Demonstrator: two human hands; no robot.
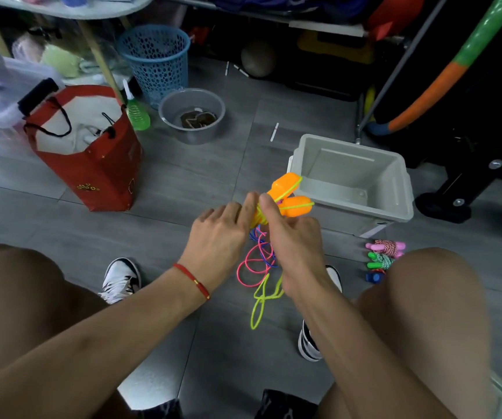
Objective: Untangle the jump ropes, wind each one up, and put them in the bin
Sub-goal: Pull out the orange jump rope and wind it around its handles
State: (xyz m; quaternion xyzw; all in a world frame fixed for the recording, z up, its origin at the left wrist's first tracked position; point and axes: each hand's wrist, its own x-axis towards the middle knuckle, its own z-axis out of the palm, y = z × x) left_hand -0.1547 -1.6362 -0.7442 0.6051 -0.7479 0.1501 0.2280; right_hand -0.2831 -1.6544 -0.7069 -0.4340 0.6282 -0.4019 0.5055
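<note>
From where I sit, the job looks partly under way and nothing is binned yet: the grey bin [394,189] on the floor ahead shows only its bare bottom as far as I can see into it. Both hands are up in front of it on one rope. The right hand [295,246] is curled around the bundle just below the two orange handles [289,193], thumb pressed up against them, and the left hand [222,234] reaches in from the side with its fingers bent onto the same spot, though I cannot tell exactly what its fingertips pinch. A yellow-green cord [262,300] is stretched over the handles and hangs in long loops below the hands, mixed with pink cord [249,267] and a bit of blue cord [257,237] (so this rope looks neither freed from the others nor fully wound, in my judgement). To the right, on the floor beside the knee and near the bin, lie small wound bundles [384,257] with pink, green and blue handles, which I take to be ropes already coiled and waiting. What I reckon is left: separating the hanging cords, winding them, then moving everything into the bin.
</note>
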